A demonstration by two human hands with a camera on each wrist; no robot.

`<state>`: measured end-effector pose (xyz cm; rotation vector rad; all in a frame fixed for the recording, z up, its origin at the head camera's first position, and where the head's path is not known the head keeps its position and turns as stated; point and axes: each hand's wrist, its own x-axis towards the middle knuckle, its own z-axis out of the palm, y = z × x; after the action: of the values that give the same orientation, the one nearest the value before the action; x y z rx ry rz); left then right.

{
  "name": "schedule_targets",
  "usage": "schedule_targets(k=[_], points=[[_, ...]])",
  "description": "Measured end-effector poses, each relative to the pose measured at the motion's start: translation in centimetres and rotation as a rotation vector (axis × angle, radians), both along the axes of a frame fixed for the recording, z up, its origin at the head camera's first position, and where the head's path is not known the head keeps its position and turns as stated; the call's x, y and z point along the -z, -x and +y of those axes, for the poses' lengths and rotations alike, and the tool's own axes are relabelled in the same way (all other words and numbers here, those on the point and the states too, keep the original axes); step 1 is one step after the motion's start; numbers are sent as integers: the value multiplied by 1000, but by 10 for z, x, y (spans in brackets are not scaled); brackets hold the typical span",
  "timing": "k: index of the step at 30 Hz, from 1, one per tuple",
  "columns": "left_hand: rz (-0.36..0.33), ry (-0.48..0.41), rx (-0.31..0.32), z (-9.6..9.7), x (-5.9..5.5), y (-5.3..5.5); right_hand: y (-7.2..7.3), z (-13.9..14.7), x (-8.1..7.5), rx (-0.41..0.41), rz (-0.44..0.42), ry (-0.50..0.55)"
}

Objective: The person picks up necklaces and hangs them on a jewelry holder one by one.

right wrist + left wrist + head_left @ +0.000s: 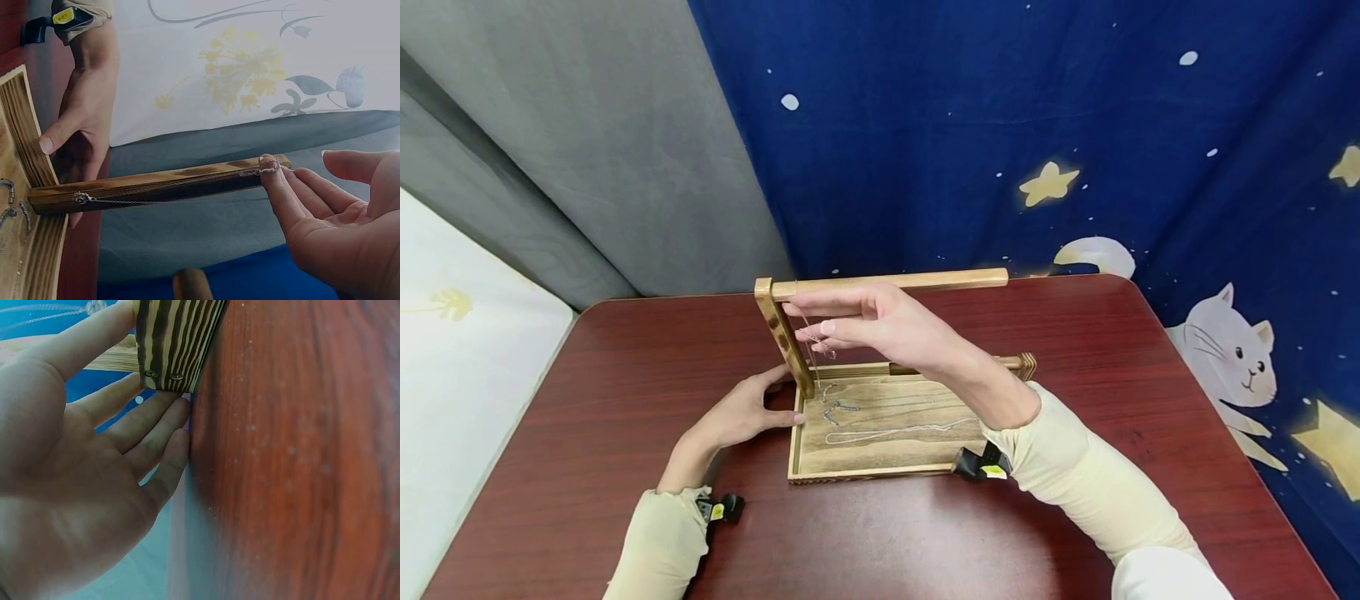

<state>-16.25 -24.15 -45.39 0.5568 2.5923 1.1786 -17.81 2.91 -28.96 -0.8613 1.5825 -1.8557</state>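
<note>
A wooden jewelry stand has a shallow tray [880,477], an upright post [786,337] and a top bar [940,279]. My left hand [737,412] rests against the tray's left end, its thumb at the rim and its long fingers extended by the foot of the post. Up under the bar's left end is my right hand [910,329], fingers stretched toward the post. In the right wrist view, a thin silver chain necklace [144,201] lies over one fingertip, thumb apart, and runs along the post to a small round pendant [81,198].
Inside the tray lie a bluish bracelet [842,407] and a long silver chain [910,429]. A lower rod [1015,362] runs along the tray's back side. The stand sits on a reddish-brown table [625,400] in front of a blue curtain [910,142].
</note>
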Motion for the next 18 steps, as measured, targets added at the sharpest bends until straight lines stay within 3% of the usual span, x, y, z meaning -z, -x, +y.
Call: schedule_targets(k=[18], points=[[-8, 1, -8, 0, 1, 0, -1, 1, 14, -11, 42, 28]])
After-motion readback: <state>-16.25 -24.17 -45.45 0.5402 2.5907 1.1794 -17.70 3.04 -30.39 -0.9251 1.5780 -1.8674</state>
